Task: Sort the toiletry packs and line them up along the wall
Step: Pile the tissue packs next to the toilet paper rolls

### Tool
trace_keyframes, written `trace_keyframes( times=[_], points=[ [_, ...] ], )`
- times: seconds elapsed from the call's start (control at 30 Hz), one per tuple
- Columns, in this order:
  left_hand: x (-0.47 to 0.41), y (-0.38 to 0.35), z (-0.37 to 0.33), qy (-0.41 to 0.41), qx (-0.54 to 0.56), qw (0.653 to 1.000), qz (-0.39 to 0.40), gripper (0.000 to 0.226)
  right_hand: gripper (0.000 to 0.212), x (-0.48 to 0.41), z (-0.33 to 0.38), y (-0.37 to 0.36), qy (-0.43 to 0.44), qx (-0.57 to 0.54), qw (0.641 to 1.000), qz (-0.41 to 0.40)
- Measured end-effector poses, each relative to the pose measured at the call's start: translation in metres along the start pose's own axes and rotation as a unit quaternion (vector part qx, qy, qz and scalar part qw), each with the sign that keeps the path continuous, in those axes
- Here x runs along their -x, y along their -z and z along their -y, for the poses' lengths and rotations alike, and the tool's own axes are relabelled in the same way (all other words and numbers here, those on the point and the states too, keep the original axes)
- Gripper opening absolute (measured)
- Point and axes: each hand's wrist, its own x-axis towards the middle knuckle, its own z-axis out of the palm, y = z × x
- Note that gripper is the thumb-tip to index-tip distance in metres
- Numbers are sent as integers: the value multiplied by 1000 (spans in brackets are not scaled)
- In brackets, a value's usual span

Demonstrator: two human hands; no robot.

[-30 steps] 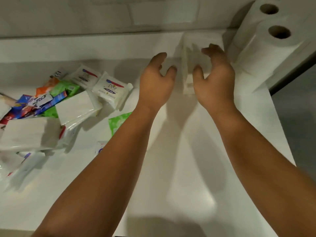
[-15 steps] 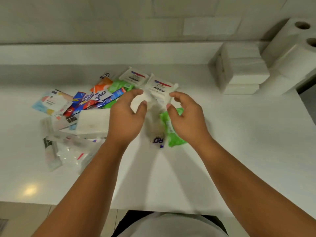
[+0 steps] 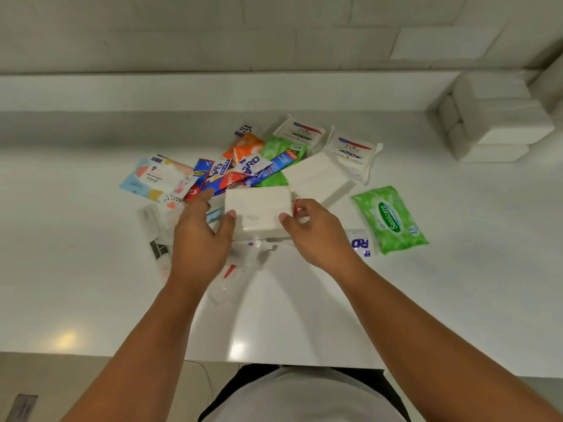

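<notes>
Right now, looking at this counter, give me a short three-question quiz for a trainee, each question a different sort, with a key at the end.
1. True or false: the left hand and the right hand both grip the white tissue pack.
2. How many Dove packs can you see?
3. The green Sanicare pack lies: A) on the counter, to the right of the right hand; B) under the left hand; C) on top of the Dove packs.
Key: 1 true; 2 two; 3 A.
</notes>
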Motion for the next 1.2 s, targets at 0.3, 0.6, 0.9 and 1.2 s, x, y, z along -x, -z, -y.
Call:
trace_keyframes(
  times=[0.3, 0.6, 0.9, 1.2],
  points=[
    [-1, -4, 10, -67, 48, 996, 45, 39, 31, 0, 21, -13, -31, -45, 998, 44],
    [5, -8, -27, -64, 284, 955, 63, 33, 29, 18, 14, 11, -25, -220, 971, -92],
    [23, -42, -88, -125, 371, 902, 184, 38, 44, 30, -12, 82, 31, -375, 915, -145],
    [46, -117, -155, -134, 398, 878, 230, 39, 42, 33, -70, 156, 9, -399, 895, -198]
  ],
)
